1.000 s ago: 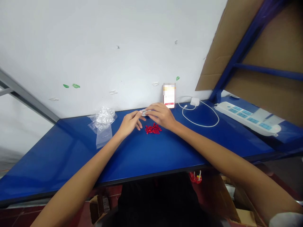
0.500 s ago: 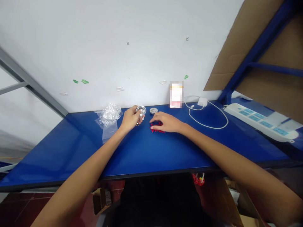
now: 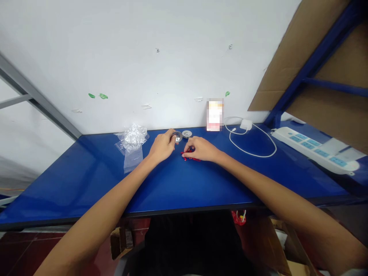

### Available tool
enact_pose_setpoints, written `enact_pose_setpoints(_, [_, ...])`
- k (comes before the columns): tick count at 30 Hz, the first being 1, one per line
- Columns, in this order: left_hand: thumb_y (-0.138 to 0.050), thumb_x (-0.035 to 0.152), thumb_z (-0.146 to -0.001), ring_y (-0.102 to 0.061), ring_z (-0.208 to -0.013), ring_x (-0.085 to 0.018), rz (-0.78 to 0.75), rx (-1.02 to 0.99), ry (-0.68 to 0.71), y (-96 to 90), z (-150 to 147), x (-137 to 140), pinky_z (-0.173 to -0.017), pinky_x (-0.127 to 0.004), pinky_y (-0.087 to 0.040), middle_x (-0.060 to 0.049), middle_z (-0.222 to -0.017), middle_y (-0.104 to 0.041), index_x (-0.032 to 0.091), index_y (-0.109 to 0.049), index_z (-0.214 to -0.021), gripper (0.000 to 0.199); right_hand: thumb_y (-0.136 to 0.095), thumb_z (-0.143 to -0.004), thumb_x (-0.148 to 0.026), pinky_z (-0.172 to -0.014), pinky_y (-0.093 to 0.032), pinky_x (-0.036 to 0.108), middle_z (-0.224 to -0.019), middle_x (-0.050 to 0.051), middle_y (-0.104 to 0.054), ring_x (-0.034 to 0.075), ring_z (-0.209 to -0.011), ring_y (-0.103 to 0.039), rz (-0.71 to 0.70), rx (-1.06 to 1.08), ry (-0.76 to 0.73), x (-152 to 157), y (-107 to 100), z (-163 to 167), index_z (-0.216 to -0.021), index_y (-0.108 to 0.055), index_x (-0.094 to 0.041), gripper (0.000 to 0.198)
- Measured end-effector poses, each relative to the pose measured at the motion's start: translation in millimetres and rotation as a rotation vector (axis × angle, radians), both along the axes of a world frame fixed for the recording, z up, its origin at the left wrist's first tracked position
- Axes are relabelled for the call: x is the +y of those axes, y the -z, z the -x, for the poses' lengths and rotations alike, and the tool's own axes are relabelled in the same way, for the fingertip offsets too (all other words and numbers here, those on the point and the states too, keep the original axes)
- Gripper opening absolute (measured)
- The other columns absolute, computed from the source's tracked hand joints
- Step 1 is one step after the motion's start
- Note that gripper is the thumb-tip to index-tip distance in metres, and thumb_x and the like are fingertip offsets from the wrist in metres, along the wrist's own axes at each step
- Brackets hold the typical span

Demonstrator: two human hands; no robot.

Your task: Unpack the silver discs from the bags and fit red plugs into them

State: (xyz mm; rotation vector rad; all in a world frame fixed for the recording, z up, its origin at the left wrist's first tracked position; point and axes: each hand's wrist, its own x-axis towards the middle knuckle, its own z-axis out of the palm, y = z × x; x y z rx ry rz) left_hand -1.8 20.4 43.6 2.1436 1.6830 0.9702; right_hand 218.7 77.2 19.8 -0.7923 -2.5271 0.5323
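My left hand (image 3: 163, 146) grips a round, silver metal cup-shaped piece (image 3: 178, 137) by its edge, tilted with its hollow side partly showing. Just beyond it lies a second silver round piece (image 3: 186, 134), flat on the blue table with a small mark at its centre. My right hand (image 3: 199, 148) rests low over a small bundle of red cord (image 3: 190, 158), thumb and fingertips closed on part of it. Some of the cord hangs out below the fingers. The palm side of both hands is hidden.
Crumpled clear plastic bags (image 3: 133, 140) lie left on the blue table (image 3: 178, 188). A lit, blurred phone-like screen (image 3: 215, 115) leans against the wall. Farther right are a white charging cable (image 3: 266, 155) and a power strip (image 3: 316, 147).
My left hand has moved slightly right and turned the metal piece, bringing it close to the second one. My right thumb and fingers have closed together at the red cord.
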Motion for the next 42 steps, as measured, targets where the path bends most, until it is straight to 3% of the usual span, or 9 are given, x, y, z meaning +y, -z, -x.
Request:
enact_pose_setpoints(5, [-0.046,0.026,-0.109,-0.074,-0.067,-0.02,0.034,-0.046,0.016,-1.2,0,-1,-0.069,-0.03,-0.053,-0.001,-0.079,-0.077,0.023,-0.066,-0.11,0.021,-0.081,-0.086,-0.025,-0.071,-0.048,0.032,-0.081,0.002,-0.076,0.019,-0.078,-0.067,0.077,0.091,-0.005,-1,3,3,-0.08,-0.083,-0.025,0.007])
enact_pose_setpoints(11, [-0.049,0.028,-0.106,-0.071,-0.059,-0.018,0.112,-0.241,0.039,2.9,0,2,-0.062,-0.027,-0.056,-0.001,-0.074,-0.075,0.021,-0.069,-0.109,0.021,-0.075,-0.09,-0.031,-0.074,-0.051,0.033,-0.083,0.001,-0.077,0.018,-0.076,-0.068,0.277,0.287,0.085,6,2,0,-0.086,-0.079,-0.022,0.011])
enact_pose_setpoints(17, [-0.06,0.026,-0.097,-0.076,-0.066,-0.018,0.337,-0.64,0.093,2.8,-5,4,-0.061,-0.031,-0.063,-0.013,-0.1,-0.083,0.015,-0.072,-0.111,0.021,-0.078,-0.09,-0.043,-0.081,-0.052,0.036,-0.092,0.004,-0.077,0.019,-0.083,-0.066,0.305,0.467,0.082,16,1,-4,-0.091,-0.081,-0.022,0.022])
enact_pose_setpoints(23, [-0.067,0.026,-0.093,-0.077,-0.069,-0.019,0.46,-0.805,0.101,6.7,-12,0,-0.061,-0.03,-0.064,-0.015,-0.104,-0.083,0.016,-0.071,-0.109,0.019,-0.087,-0.084,-0.047,-0.071,-0.053,0.032,-0.089,0.004,-0.077,0.016,-0.074,-0.064,0.708,0.711,0.064,13,-3,-5,-0.094,-0.077,-0.021,0.03])
enact_pose_setpoints(28, [-0.066,0.023,-0.094,-0.077,-0.069,-0.019,0.481,-0.81,0.119,8.6,-18,-2,-0.058,-0.029,-0.063,-0.014,-0.104,-0.083,0.015,-0.071,-0.11,0.019,-0.09,-0.078,-0.037,-0.068,-0.053,0.029,-0.091,0.004,-0.079,0.014,-0.073,-0.066,0.827,0.795,0.028,13,-4,-7,-0.091,-0.074,-0.021,0.026])
enact_pose_setpoints(33, [-0.063,0.019,-0.096,-0.078,-0.068,-0.018,0.471,-0.771,0.108,9.2,-18,-1,-0.06,-0.029,-0.064,-0.014,-0.104,-0.083,0.014,-0.072,-0.11,0.018,-0.09,-0.08,-0.042,-0.064,-0.05,0.027,-0.078,0.0,-0.075,0.014,-0.068,-0.065,0.758,0.689,0.028,14,-1,-7,-0.091,-0.073,-0.022,0.029])
enact_pose_setpoints(38, [-0.071,0.027,-0.096,-0.08,-0.073,-0.02,0.469,-0.768,0.139,10.6,-18,-1,-0.064,-0.03,-0.067,-0.015,-0.108,-0.083,0.014,-0.075,-0.113,0.022,-0.077,-0.094,-0.058,-0.06,-0.047,0.028,-0.081,0.003,-0.077,0.015,-0.065,-0.064,0.526,0.484,-0.015,13,-2,-7,-0.09,-0.078,-0.021,0.036])
enact_pose_setpoints(42, [-0.073,0.032,-0.098,-0.082,-0.076,-0.021,0.451,-0.752,0.158,10.1,-19,-2,-0.066,-0.03,-0.069,-0.017,-0.113,-0.082,0.013,-0.075,-0.112,0.023,-0.063,-0.104,-0.052,-0.069,-0.051,0.031,-0.087,0.003,-0.081,0.016,-0.065,-0.067,0.327,0.378,0.009,9,-4,-7,-0.092,-0.081,-0.022,0.036])
